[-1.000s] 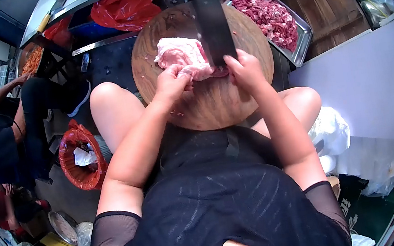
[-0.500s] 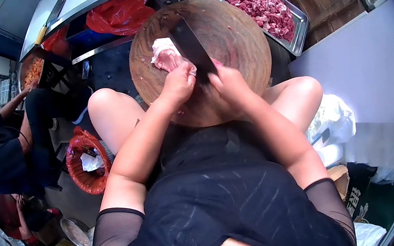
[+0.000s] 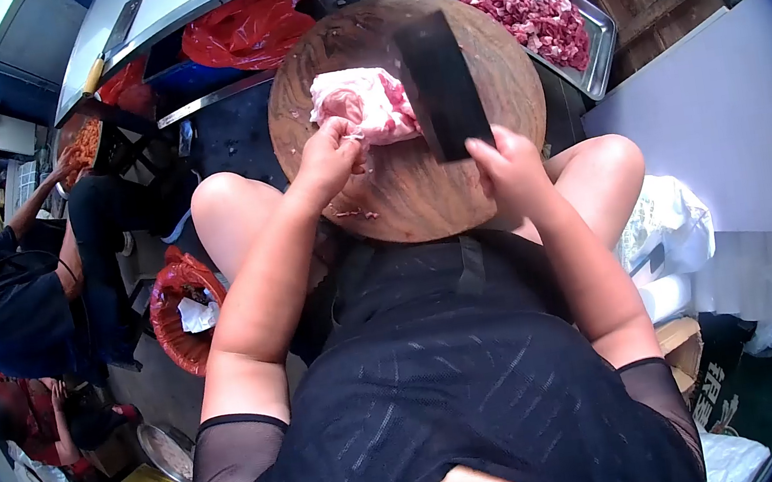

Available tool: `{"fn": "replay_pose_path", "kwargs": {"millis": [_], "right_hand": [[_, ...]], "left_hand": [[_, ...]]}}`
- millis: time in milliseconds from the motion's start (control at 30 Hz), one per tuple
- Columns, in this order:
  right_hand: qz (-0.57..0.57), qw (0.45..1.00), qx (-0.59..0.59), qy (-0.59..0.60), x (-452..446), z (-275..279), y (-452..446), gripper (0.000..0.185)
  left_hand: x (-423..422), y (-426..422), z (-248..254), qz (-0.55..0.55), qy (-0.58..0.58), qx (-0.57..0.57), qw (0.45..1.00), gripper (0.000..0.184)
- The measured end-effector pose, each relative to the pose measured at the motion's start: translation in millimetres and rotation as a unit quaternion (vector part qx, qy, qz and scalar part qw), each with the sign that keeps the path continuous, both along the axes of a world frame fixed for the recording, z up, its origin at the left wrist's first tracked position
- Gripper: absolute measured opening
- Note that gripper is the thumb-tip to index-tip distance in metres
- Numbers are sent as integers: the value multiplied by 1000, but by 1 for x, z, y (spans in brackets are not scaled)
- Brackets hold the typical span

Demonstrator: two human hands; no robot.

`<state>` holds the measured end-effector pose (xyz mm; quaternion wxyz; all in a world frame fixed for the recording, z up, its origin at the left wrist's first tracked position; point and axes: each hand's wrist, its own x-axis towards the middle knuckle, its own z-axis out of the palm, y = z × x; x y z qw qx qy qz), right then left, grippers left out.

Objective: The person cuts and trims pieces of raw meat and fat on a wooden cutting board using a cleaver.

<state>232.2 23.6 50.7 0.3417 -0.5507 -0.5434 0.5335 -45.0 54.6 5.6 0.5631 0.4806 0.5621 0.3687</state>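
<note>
A pale, fatty piece of raw meat with pink cut edges lies on the round wooden chopping block. My left hand is closed at its near left corner, and a small whitish bit shows at the fingertips. My right hand is wrapped round the handle of a broad dark cleaver. The blade stands just right of the meat, its lower edge hidden from me; I cannot tell whether it touches the meat. Small scraps lie near the block's front left.
A metal tray of cut red meat sits behind right. A knife rests on the counter. On the left are a red-lined bin and a co-worker with a hand at a tray of orange pieces.
The cleaver has moved right, away from my left hand, and is less slanted. The meat, bunched up before, now lies spread flatter. My hands are farther apart.
</note>
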Motion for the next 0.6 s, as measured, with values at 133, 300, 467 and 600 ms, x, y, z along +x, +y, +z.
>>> {"fn": "replay_pose_path", "kwargs": {"millis": [133,300,467,600], "right_hand": [[33,988,3,-150,8,8,-43,21],[52,970,84,-224,7,-3,-41,23],[15,982,86,-170,3,-2,-22,23],[34,987,7,-156,-9,14,-16,24]], "left_hand": [[7,-3,-2,-45,13,27,999,5],[7,-1,-8,-48,130,139,981,10],[-4,33,-16,141,205,263,932,40],[1,44,-17,108,54,224,967,42]]}}
